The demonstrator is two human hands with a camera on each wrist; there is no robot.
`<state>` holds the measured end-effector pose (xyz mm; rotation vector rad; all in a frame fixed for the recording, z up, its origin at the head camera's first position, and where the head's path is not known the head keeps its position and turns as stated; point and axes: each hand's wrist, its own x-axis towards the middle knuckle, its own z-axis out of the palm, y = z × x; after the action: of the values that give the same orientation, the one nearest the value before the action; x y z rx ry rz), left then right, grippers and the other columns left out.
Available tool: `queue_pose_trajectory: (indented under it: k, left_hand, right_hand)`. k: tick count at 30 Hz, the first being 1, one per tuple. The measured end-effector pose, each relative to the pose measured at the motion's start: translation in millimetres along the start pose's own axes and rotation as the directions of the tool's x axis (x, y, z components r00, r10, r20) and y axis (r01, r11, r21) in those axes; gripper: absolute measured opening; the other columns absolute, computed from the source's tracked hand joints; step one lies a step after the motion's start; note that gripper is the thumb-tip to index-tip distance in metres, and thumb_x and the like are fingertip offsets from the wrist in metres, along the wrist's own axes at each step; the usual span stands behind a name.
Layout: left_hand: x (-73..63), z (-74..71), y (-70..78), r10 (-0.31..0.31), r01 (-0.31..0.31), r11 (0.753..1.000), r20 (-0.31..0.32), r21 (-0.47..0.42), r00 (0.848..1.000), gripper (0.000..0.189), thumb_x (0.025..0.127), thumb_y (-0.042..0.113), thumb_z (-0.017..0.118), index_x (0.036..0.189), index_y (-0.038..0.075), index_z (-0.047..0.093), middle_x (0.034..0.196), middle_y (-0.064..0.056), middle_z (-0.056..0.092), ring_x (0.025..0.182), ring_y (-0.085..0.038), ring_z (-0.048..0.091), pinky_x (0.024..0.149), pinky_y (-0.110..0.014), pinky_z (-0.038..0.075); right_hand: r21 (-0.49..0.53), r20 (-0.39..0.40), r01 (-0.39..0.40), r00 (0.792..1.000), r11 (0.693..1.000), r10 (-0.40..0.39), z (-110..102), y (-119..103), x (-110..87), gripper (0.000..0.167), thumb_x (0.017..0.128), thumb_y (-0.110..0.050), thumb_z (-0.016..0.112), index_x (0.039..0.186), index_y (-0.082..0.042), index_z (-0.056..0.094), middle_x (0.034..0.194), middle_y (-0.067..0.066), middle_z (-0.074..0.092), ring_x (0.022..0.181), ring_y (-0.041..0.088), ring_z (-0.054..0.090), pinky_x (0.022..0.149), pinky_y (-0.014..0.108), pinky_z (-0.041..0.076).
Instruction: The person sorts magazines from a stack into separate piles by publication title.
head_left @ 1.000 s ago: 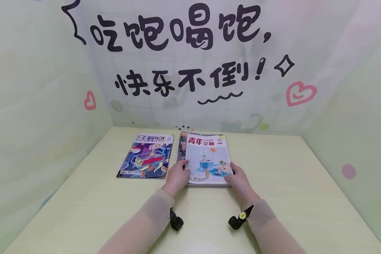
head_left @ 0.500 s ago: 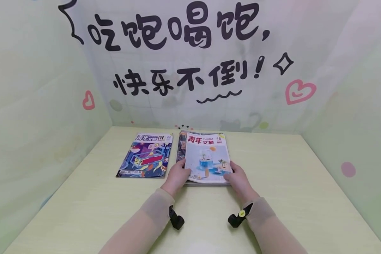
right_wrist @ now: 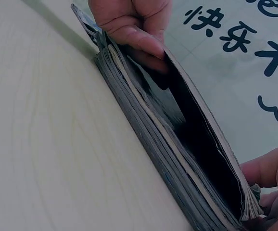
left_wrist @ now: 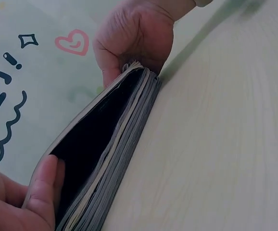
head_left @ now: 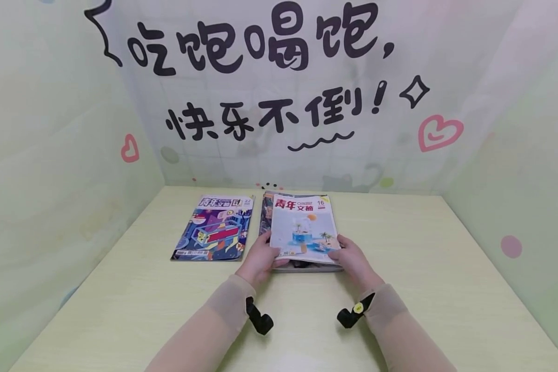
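Note:
Both hands hold a magazine (head_left: 302, 227) with a pale blue beach cover, on top of a stack of magazines (head_left: 309, 267). My left hand (head_left: 259, 258) grips its left edge, thumb on the cover and fingers underneath. The right hand (head_left: 355, 262) grips the opposite edge near the lower corner. In the left wrist view, a dark gap separates the raised magazine (left_wrist: 64, 137) from the stack (left_wrist: 122, 149), with left fingertips (left_wrist: 45, 187) inside it. The same gap shows in the right wrist view below the magazine (right_wrist: 208, 130); the far edge's contact is hidden.
A purple-covered magazine (head_left: 216, 230) lies flat just left of the stack. The pale wooden table (head_left: 400, 232) is bounded by printed fabric walls (head_left: 242, 165) at the back and both sides. Black wrist cameras (head_left: 260, 320) hang below both sleeves.
The front edge of the top magazine has risen off the stack, uncovering part of the dark cover beneath. Both hands have lifted slightly with it. The purple magazine stays put.

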<state>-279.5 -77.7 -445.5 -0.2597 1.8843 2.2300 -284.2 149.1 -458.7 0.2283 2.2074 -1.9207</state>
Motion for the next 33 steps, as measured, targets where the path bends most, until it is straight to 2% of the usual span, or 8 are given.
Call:
queue_pose_trajectory:
  k: [5,8,15,17,20,24,27,33]
  left_hand:
    - [-3.8,-1.1,1.2,-0.025,0.025,0.993,-0.004,-0.115,1.000,0.067,0.092,-0.013,0.038,0.153,0.010,0.021,0.135,-0.019,0.049,0.108,-0.029,0.060,0.082,-0.032,0.055]
    - [-5.4,-2.1,2.0,-0.034,0.033,0.986,-0.002,-0.161,0.999,0.066,0.093,-0.012,0.038,0.153,0.012,0.023,0.135,-0.018,0.049,0.108,-0.029,0.060,0.083,-0.032,0.055]
    - [-4.5,-3.4,2.6,-0.042,0.036,0.976,-0.023,-0.214,0.999,0.069,0.093,-0.012,0.038,0.154,0.013,0.021,0.136,-0.018,0.048,0.109,-0.030,0.059,0.083,-0.032,0.055]
    - [-4.7,-3.4,2.3,-0.042,0.035,0.978,-0.031,-0.203,0.999,0.069,0.092,-0.013,0.038,0.154,0.013,0.021,0.136,-0.018,0.048,0.109,-0.030,0.059,0.081,-0.031,0.056]
    - [-5.7,-2.6,2.5,-0.039,0.033,0.985,-0.036,-0.167,0.999,0.070,0.091,-0.013,0.038,0.154,0.013,0.020,0.136,-0.016,0.049,0.108,-0.029,0.059,0.081,-0.031,0.056]
    - [-6.7,-2.3,3.5,-0.030,0.026,0.993,-0.034,-0.112,0.999,0.070,0.091,-0.013,0.039,0.154,0.012,0.020,0.136,-0.017,0.049,0.108,-0.028,0.060,0.080,-0.032,0.056]
    - [-6.3,-3.7,5.0,-0.031,0.029,0.996,-0.024,-0.079,0.999,0.070,0.092,-0.012,0.039,0.154,0.012,0.018,0.137,-0.018,0.047,0.108,-0.029,0.060,0.080,-0.032,0.056]
    - [-2.8,-11.9,9.1,-0.048,0.048,0.999,-0.010,0.019,0.999,0.069,0.094,-0.006,0.043,0.155,0.013,0.016,0.137,-0.020,0.045,0.103,-0.027,0.062,0.079,-0.032,0.056]
  right_hand:
    - [0.000,0.009,0.004,1.000,1.000,-0.004,-2.8,-7.8,-1.8,0.071,0.089,-0.002,0.056,0.151,0.001,0.022,0.141,0.023,0.042,0.111,0.028,0.050,0.097,0.037,0.040]
    - [-0.018,0.016,0.009,1.000,1.000,-0.009,-3.6,-12.9,-2.1,0.071,0.088,-0.002,0.057,0.150,0.002,0.023,0.137,0.023,0.046,0.110,0.028,0.052,0.096,0.038,0.041]
    - [-0.046,0.025,-0.006,1.000,0.999,0.007,-4.2,-25.5,-4.3,0.073,0.089,-0.003,0.059,0.152,-0.001,0.022,0.149,0.021,0.033,0.122,0.031,0.043,0.109,0.047,0.031]
    - [-0.031,0.022,-0.006,1.000,0.999,0.007,-3.9,-26.4,-3.6,0.072,0.089,-0.002,0.059,0.151,-0.001,0.022,0.151,0.021,0.029,0.123,0.032,0.042,0.108,0.046,0.032]
    - [0.041,0.026,-0.016,1.000,0.999,0.015,-3.1,-26.0,-2.3,0.072,0.089,0.002,0.058,0.151,0.000,0.022,0.150,0.023,0.029,0.118,0.030,0.046,0.100,0.039,0.041]
    - [0.153,0.053,-0.056,0.997,0.987,0.048,-3.2,-22.7,-0.6,0.073,0.089,0.007,0.055,0.152,0.000,0.019,0.145,0.024,0.032,0.099,0.024,0.056,0.077,0.029,0.054]
    - [0.179,0.067,-0.074,0.996,0.981,0.063,-3.9,-20.7,0.0,0.072,0.089,0.009,0.051,0.152,0.000,0.018,0.142,0.024,0.036,0.085,0.020,0.060,0.063,0.026,0.054]
    - [0.140,0.067,-0.067,0.996,0.988,0.058,-5.9,-19.0,0.7,0.063,0.090,0.008,0.047,0.149,0.003,0.026,0.134,0.026,0.046,0.082,0.017,0.062,0.061,0.026,0.053]
